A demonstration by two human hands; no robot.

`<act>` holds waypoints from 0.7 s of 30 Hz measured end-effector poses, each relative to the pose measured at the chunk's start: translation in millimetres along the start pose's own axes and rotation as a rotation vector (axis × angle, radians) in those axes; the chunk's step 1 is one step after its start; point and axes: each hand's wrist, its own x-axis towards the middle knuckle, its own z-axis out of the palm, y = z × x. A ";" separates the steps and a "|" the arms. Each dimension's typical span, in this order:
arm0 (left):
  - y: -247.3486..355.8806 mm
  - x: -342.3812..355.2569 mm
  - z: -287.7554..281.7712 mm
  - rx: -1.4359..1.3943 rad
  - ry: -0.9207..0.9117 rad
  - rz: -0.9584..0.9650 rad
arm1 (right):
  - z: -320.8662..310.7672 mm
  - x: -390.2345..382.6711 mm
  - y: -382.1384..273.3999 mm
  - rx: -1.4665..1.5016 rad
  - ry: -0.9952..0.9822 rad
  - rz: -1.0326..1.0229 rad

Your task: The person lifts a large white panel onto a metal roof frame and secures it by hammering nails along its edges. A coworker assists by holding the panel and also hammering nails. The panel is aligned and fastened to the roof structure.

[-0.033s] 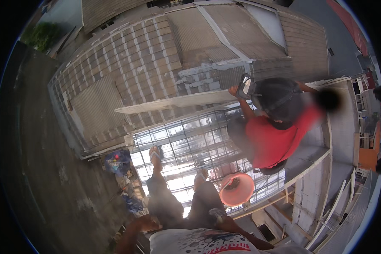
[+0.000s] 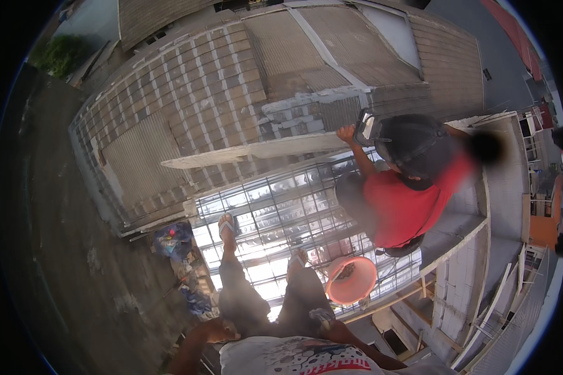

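Observation:
My left hand (image 2: 224, 331) rests low beside my left thigh, fingers curled, whatever is in them too small to make out. My right hand (image 2: 327, 325) is at my right thigh, partly hidden by a crumpled grey thing (image 2: 320, 315) at its fingers. My sandalled feet (image 2: 226, 226) stand on a steel bar grid (image 2: 266, 197) over shiny ribbed metal sheets. An orange bucket (image 2: 350, 289) with dark small contents stands right of my legs, nearest my right hand.
A co-worker in red (image 2: 400, 212) crouches at the right, hand raised at a black-and-silver object (image 2: 366, 128) beside a long pale board (image 2: 231, 153). Tiled, patched roofs (image 2: 200, 81) lie beyond. Blue plastic bundles (image 2: 174, 239) sit at the grid's left edge. Concrete ledges (image 2: 500, 175) border the right.
The whole view has shifted very slightly. My hands, my feet and the co-worker look almost the same as before.

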 end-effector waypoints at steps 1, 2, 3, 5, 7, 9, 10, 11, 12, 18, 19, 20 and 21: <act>1.9 -0.2 -9.9 0.046 0.025 0.059 | 2.0 -3.1 -7.3 0.021 -0.034 0.063; 3.0 1.1 -22.5 0.100 0.055 0.106 | 6.3 -5.8 -15.7 0.027 0.020 0.075; 3.1 3.7 -36.0 0.150 0.085 0.152 | 15.0 -8.9 -25.8 0.019 0.082 0.123; 10.5 23.7 -74.9 0.142 0.130 0.135 | 31.6 -5.3 -49.8 -0.037 0.155 0.182; 15.4 50.5 -125.7 0.138 0.377 0.176 | 49.1 9.9 -74.8 -0.098 0.137 0.271; 26.8 87.9 -194.6 0.245 0.890 0.292 | 61.2 36.6 -97.8 -0.034 0.204 0.230; 35.2 110.0 -241.1 0.367 1.089 0.269 | 68.4 49.8 -107.0 -0.026 0.223 0.236; 44.7 128.7 -282.1 0.373 1.363 0.401 | 73.0 67.7 -116.5 -0.018 0.245 0.229; 55.5 146.5 -326.9 0.439 1.487 0.382 | 76.8 86.9 -124.8 -0.008 0.273 0.223; 125.9 236.5 -501.5 0.750 1.369 0.193 | 73.6 221.9 -165.6 0.050 0.435 0.168; 133.8 251.2 -512.9 0.838 1.376 0.221 | 68.9 243.3 -171.4 0.058 0.462 0.158; 142.3 266.7 -523.6 0.926 1.384 0.250 | 64.6 261.8 -176.4 0.069 0.487 0.145; 150.1 283.1 -533.8 1.015 1.377 0.265 | 59.3 280.3 -180.9 0.075 0.509 0.135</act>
